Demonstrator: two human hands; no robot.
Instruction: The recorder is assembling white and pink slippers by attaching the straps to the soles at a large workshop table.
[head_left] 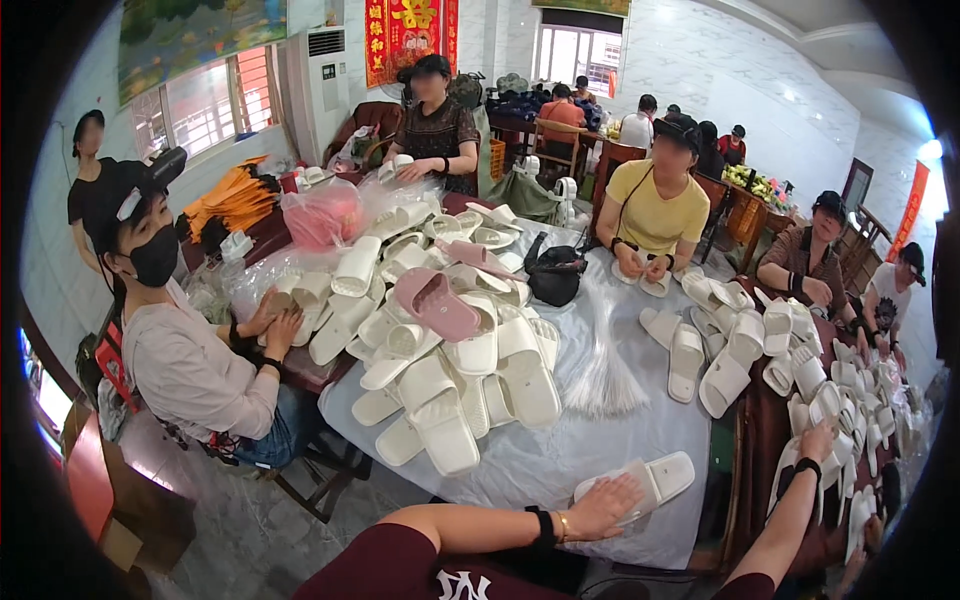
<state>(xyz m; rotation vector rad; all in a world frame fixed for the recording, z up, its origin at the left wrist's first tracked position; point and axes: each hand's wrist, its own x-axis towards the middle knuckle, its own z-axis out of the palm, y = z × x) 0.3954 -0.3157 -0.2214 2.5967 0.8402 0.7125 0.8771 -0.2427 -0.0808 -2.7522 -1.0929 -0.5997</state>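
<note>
One light press suits the left hand (600, 508), fingers flat, unclamped on the white slipper (670, 476); whether the right hand (818, 441) grips is unclear.

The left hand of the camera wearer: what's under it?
Under the left hand is a white slide sandal, its right end showing, on a whitish table covering. The part of the sandal directly beneath the hand is covered.

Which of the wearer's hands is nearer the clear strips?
Left. The left hand lies on a slipper, just short of the clear strips; the right hand is farther off, at the rightmost slipper pile.
</note>
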